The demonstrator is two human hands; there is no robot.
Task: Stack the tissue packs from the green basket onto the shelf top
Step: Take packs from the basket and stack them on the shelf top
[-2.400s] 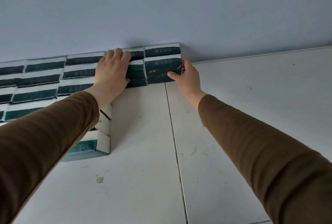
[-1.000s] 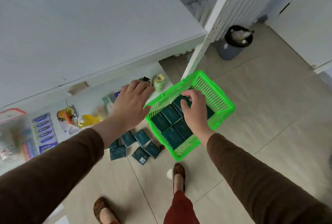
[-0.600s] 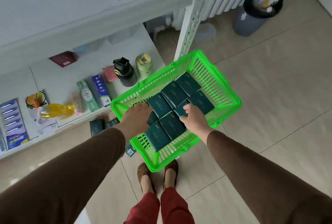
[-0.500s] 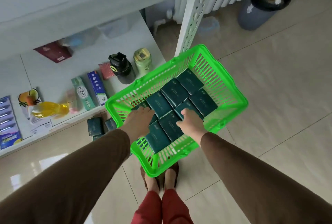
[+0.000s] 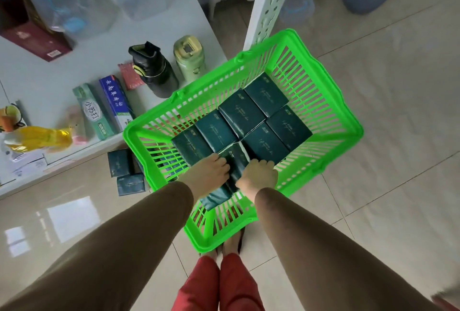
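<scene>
Tissue packs (image 5: 241, 111) lie flat in your green basket (image 5: 331, 109) on the floor. Your left hand (image 5: 209, 173) and right hand (image 5: 260, 176) both curl round one dark pack (image 5: 235, 161) at the near end.

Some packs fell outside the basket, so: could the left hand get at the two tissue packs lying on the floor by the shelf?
Probably yes. The floor packs lie uncovered left of the basket, but the left hand first must release the pack it grips with the right hand.
</scene>
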